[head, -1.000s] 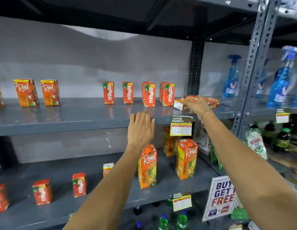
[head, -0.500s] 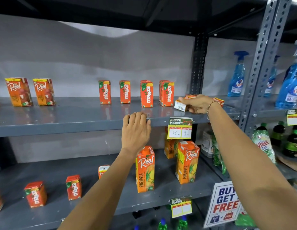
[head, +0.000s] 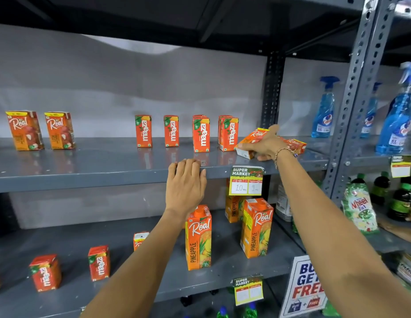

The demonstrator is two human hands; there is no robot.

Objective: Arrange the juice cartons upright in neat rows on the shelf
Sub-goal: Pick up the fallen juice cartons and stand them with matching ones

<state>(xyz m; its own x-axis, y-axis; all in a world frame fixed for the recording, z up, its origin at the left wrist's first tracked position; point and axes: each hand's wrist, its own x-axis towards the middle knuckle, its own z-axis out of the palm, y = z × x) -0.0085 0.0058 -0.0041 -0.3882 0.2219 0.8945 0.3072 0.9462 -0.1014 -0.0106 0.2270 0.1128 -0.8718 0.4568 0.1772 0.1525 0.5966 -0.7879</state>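
Observation:
On the upper grey shelf (head: 85,166) several small orange Maaza cartons (head: 201,134) stand upright in a row, with two Real cartons (head: 25,130) upright at the far left. My right hand (head: 266,145) grips a small Real carton (head: 251,140) and holds it tilted, one end lifted off the shelf's right end. A second Real carton (head: 294,144) lies flat behind that hand. My left hand (head: 186,182) rests fingers-together on the shelf's front edge and holds nothing.
The lower shelf (head: 222,274) carries tall Real pineapple cartons (head: 198,237) and small Maaza cartons (head: 98,262). A price tag (head: 245,182) hangs from the upper shelf edge. Blue spray bottles (head: 325,111), a metal upright (head: 351,97) and a promotion sign (head: 303,288) stand at the right.
My right hand has tipped the Real carton up from lying flat. My left hand has settled onto the shelf's front edge. The camera has shifted slightly.

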